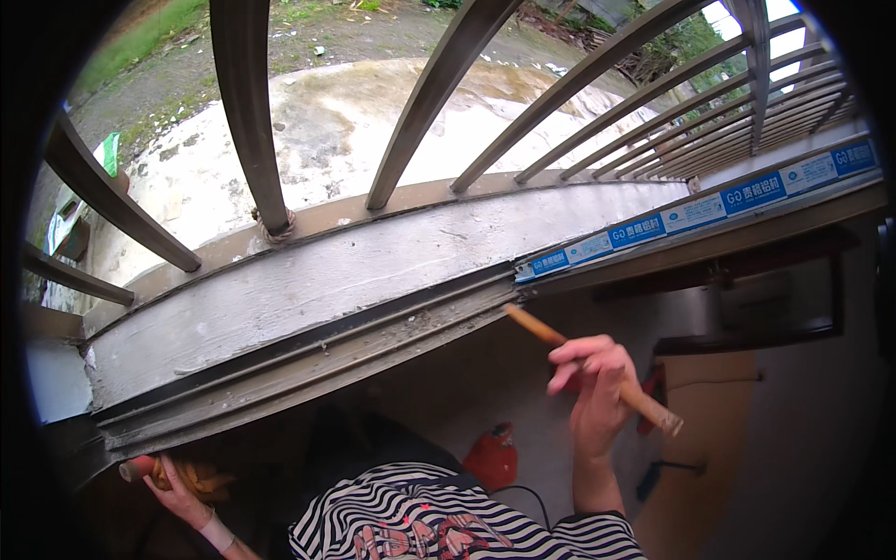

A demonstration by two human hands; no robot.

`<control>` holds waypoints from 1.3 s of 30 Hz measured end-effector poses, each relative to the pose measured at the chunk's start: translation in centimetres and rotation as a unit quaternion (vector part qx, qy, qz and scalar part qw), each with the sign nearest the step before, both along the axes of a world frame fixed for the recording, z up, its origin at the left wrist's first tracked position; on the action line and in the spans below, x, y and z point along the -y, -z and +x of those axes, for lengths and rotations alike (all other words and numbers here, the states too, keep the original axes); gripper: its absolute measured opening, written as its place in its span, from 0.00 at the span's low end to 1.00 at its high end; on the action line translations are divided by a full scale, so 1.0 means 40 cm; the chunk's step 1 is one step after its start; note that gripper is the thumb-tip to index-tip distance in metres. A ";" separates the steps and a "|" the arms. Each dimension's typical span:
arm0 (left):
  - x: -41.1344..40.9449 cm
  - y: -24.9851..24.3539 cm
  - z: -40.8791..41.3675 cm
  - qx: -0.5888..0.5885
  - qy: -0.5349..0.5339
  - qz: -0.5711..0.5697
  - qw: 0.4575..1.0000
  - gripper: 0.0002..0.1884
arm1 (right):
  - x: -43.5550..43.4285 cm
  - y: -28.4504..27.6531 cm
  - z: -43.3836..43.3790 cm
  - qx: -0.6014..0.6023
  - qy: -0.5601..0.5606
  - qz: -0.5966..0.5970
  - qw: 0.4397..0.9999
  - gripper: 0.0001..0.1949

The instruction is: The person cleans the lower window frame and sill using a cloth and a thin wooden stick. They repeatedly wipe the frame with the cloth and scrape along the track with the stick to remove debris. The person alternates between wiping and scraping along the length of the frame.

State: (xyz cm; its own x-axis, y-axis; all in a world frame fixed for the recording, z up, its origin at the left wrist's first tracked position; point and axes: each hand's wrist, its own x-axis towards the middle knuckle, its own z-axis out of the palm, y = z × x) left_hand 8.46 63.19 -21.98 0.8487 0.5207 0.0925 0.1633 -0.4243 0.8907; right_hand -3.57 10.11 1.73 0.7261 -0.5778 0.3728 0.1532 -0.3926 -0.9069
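My right hand [598, 371] is raised to the right of my striped shirt, its fingers around a wooden stick [644, 406]. The stick's tapered end points at the metal window track [413, 325], near the edge of the blue protective film [633, 231]. At the lower left, my left hand [178, 490] rests by a red cylindrical object [137, 467] and an orange-brown bundle [199, 477], under the track's left end. Its thumb and fingers are spread around these, but the grip is partly hidden. Grit and small debris lie in the track.
Metal window bars [248, 126] rise beyond the white sill [301, 280], with a rope [275, 225] tied round the foot of one. A red bag-like object [492, 458] lies below, near a dark cable [535, 497]. A dark-framed piece of furniture [833, 294] stands at the right.
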 end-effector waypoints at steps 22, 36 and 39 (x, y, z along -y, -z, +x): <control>0.426 -0.403 -0.150 0.033 0.207 -0.480 0.852 0.21 | -0.133 0.209 -0.009 -0.307 -0.242 -0.271 0.880 0.11; 0.484 -0.450 -0.200 0.078 0.195 -0.528 0.823 0.20 | -0.134 0.225 -0.111 -0.246 -0.215 -0.009 0.945 0.11; 0.497 -0.400 -0.222 0.026 0.198 -0.486 0.851 0.16 | -0.134 0.167 -0.140 -0.184 -0.109 -0.075 0.974 0.07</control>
State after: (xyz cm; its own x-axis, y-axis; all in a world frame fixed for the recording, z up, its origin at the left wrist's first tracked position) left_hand -0.41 43.29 -6.00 0.9832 0.0470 -0.1763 0.1290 0.5043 0.8538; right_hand -9.16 15.48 -4.96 0.9259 -0.3534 0.1333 -0.0758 -0.5196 -0.8510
